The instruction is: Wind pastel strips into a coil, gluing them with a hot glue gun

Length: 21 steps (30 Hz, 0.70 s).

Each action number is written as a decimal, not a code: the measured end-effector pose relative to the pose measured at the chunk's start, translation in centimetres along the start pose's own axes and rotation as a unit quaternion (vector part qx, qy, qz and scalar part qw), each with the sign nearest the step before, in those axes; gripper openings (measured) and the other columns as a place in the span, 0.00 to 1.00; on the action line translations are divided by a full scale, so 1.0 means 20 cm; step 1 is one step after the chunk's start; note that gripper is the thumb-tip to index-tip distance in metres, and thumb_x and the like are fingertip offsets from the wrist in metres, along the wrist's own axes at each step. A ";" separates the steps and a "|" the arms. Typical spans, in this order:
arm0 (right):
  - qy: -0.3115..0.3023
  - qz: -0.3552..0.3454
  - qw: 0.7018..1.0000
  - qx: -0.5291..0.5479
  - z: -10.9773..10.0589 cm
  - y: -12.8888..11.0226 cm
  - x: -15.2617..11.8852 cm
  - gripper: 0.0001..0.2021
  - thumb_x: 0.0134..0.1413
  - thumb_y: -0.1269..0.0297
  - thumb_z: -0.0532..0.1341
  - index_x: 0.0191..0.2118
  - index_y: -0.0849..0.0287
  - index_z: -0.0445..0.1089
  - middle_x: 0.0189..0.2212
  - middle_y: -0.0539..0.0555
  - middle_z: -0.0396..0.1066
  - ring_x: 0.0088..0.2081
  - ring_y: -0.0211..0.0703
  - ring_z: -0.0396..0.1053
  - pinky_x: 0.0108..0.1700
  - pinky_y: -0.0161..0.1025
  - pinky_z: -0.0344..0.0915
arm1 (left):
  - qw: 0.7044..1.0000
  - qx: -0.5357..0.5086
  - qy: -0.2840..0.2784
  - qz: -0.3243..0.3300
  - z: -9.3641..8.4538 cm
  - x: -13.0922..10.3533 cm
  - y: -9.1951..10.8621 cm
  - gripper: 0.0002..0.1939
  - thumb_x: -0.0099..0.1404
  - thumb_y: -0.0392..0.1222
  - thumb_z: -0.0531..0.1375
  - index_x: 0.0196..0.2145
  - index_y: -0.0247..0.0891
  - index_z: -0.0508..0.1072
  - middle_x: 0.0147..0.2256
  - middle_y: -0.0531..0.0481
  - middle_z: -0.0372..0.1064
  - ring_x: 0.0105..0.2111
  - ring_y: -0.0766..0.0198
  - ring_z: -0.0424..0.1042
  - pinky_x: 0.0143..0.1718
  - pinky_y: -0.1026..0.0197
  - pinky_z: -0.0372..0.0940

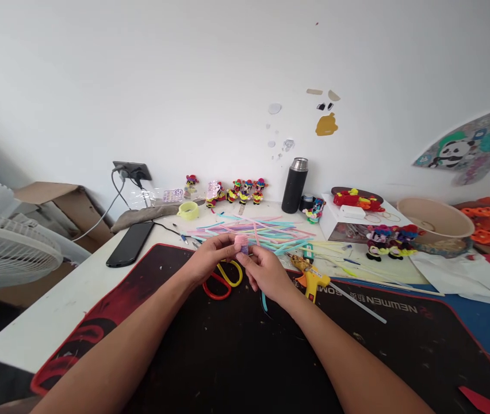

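Observation:
Between my two hands, above the black mat, is a small pink and lilac fuzzy piece (241, 242), which looks wound from pipe cleaners. My left hand (215, 253) pinches it from the left with thumb and forefinger. From the right, my right hand (266, 272) closes its thumb and fingers on the lower part of the same piece. A light blue strip (264, 302) shows below my right hand; whether it is held I cannot tell. Scissors with red and yellow handles (217, 294) lie under my hands. A yellow glue gun (313, 282) with a clear stick rests just right of my right hand.
Pastel pipe cleaners (266, 225) are heaped behind my hands. A black flask (295, 187) and several small colourful figures (245, 192) stand along the wall. A phone (130, 245) lies left, near a fan (7, 236). A white box (335, 221) stands at right.

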State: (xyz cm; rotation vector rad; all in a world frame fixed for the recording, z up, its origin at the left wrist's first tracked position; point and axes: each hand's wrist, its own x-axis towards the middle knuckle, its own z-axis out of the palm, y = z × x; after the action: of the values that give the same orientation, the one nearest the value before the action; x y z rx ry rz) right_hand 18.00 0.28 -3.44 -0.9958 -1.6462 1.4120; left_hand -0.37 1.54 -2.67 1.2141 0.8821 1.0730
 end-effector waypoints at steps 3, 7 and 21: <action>0.004 0.003 1.000 -0.003 0.00 -0.01 0.00 0.13 0.66 0.51 0.61 0.38 0.57 0.69 0.14 0.41 0.61 0.13 0.35 0.59 0.18 0.32 0.56 | 1.000 -0.021 0.015 -0.019 0.00 0.00 0.01 0.19 0.58 0.50 0.74 0.42 0.37 0.81 0.39 0.47 0.75 0.34 0.64 0.69 0.36 0.63 0.61; -0.009 0.011 1.000 0.010 0.00 -0.01 0.00 0.15 0.65 0.48 0.61 0.39 0.57 0.69 0.13 0.41 0.61 0.13 0.35 0.60 0.19 0.32 0.56 | 0.995 -0.090 0.011 -0.040 -0.01 0.01 0.00 0.20 0.58 0.53 0.73 0.40 0.35 0.82 0.35 0.46 0.74 0.31 0.65 0.68 0.31 0.64 0.60; -0.035 0.013 0.997 0.068 0.00 0.05 0.01 0.19 0.61 0.44 0.65 0.35 0.56 0.67 0.12 0.39 0.59 0.12 0.34 0.58 0.18 0.32 0.57 | 0.991 -0.131 0.005 -0.036 -0.02 0.03 -0.05 0.21 0.53 0.49 0.77 0.38 0.32 0.83 0.30 0.48 0.72 0.27 0.68 0.64 0.30 0.65 0.58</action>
State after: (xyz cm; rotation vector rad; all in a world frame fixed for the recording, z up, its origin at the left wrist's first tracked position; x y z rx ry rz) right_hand 17.94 0.62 -4.41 -0.9026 -1.5688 1.5713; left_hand -0.42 2.18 -3.75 0.9524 0.7586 1.1001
